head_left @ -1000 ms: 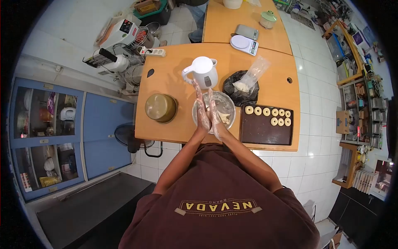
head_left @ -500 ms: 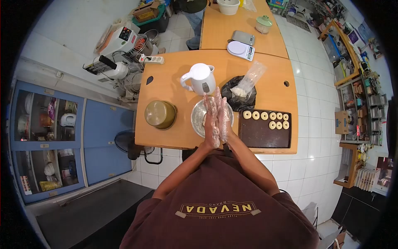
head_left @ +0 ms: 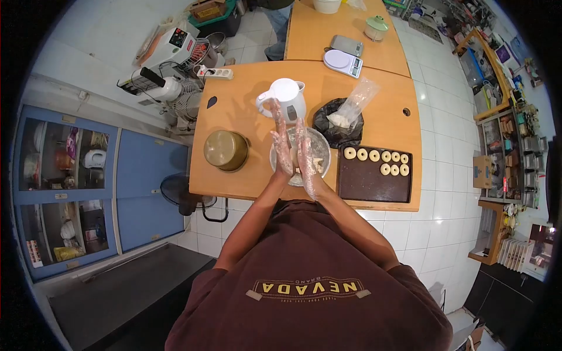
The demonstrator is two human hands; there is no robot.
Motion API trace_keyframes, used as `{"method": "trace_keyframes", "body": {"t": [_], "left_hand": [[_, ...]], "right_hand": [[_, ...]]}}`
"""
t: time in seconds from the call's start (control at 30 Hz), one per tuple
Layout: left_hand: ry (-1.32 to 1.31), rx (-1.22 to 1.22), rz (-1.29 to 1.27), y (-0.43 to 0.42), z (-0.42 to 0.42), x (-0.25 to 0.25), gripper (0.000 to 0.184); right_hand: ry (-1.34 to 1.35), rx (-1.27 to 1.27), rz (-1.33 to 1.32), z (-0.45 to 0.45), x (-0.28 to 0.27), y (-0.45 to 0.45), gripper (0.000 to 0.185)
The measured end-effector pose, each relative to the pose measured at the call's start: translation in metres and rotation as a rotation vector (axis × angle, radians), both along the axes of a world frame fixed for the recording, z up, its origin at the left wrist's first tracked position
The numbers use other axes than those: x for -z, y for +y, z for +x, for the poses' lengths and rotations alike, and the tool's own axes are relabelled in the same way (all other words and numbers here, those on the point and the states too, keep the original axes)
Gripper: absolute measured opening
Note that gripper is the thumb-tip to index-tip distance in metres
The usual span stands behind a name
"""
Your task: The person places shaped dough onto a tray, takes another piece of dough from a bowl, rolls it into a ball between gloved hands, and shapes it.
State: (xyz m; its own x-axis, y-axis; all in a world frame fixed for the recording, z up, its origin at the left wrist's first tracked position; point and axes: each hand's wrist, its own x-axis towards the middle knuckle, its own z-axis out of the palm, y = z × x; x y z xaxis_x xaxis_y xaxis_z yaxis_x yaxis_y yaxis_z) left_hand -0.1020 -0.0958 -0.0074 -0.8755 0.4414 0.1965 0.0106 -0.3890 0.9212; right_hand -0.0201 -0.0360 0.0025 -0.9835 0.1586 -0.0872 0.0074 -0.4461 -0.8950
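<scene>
Both of my hands are coated with flour or dough, fingers stretched out, over a metal bowl point(head_left: 322, 142) at the table's front edge. My left hand point(head_left: 282, 143) tilts to the left and is open. Angled alongside it is my right hand point(head_left: 306, 158), also open, with a narrow gap between the palms. Whether a bit of dough sits in that gap I cannot tell. Pale dough point(head_left: 318, 165) shows in the bowl, partly hidden by my hands. Right of the bowl, a dark baking tray point(head_left: 372, 186) carries several ring-shaped doughnuts point(head_left: 374, 155) along its far side.
A white electric kettle point(head_left: 285, 93) stands behind the bowl, and a brownish round container point(head_left: 225, 151) to its left. Behind the tray lies a black plastic bag point(head_left: 338, 130) with a clear bag on it. Farther back are a kitchen scale point(head_left: 342, 62) and a power strip point(head_left: 215, 73).
My palms were pressed together and pointing forward. Now they have parted slightly, the left hand leaning left and the right hand slid closer to me. The view has shifted slightly.
</scene>
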Motion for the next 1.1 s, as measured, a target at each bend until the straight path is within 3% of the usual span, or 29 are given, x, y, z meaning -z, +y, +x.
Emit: {"method": "trace_keyframes", "body": {"t": [0.03,0.17,0.3,0.37,0.43,0.5,0.6,0.7,0.8,0.87,0.97,1.03,1.1], "left_hand": [[-0.085,0.039,0.057,0.000,0.007,0.008,0.094],[-0.003,0.126,-0.031,-0.002,0.021,0.024,0.098],[0.143,0.114,-0.073,0.003,0.056,-0.008,0.100],[0.205,0.167,-0.077,-0.005,0.062,0.012,0.100],[0.203,0.130,-0.047,0.005,0.068,-0.020,0.100],[0.164,0.094,-0.033,0.009,0.068,-0.036,0.097],[0.056,0.038,-0.041,0.010,0.051,-0.038,0.090],[-0.051,-0.041,-0.067,0.011,0.037,-0.025,0.081],[-0.241,0.089,-0.070,-0.009,0.022,0.052,0.078],[-0.275,0.116,-0.056,-0.012,0.028,0.065,0.077],[-0.287,0.137,-0.025,-0.009,0.041,0.059,0.075],[-0.290,0.161,0.014,-0.008,0.051,0.048,0.074],[-0.283,0.188,0.060,-0.005,0.060,0.028,0.073]], "right_hand": [[0.020,-0.001,0.003,0.001,-0.006,0.001,0.081],[0.126,-0.002,-0.046,0.003,-0.047,0.005,0.080],[0.167,0.012,0.077,-0.015,-0.022,0.032,0.085],[0.122,0.107,0.100,-0.017,-0.043,0.040,0.089],[0.075,0.076,0.042,-0.022,-0.040,0.044,0.091],[0.008,-0.008,-0.050,-0.021,-0.036,0.043,0.091],[0.023,-0.066,0.169,-0.013,-0.039,0.028,0.093],[-0.029,-0.045,0.124,-0.003,-0.005,0.013,0.091],[-0.111,-0.088,0.072,0.003,0.019,0.009,0.081],[-0.124,-0.088,0.068,0.008,0.051,0.008,0.079],[0.001,-0.035,0.094,0.011,0.056,0.009,0.079],[0.222,-0.006,0.151,0.002,-0.013,0.008,0.075],[0.194,0.033,0.347,-0.013,0.029,0.010,0.076]]}}
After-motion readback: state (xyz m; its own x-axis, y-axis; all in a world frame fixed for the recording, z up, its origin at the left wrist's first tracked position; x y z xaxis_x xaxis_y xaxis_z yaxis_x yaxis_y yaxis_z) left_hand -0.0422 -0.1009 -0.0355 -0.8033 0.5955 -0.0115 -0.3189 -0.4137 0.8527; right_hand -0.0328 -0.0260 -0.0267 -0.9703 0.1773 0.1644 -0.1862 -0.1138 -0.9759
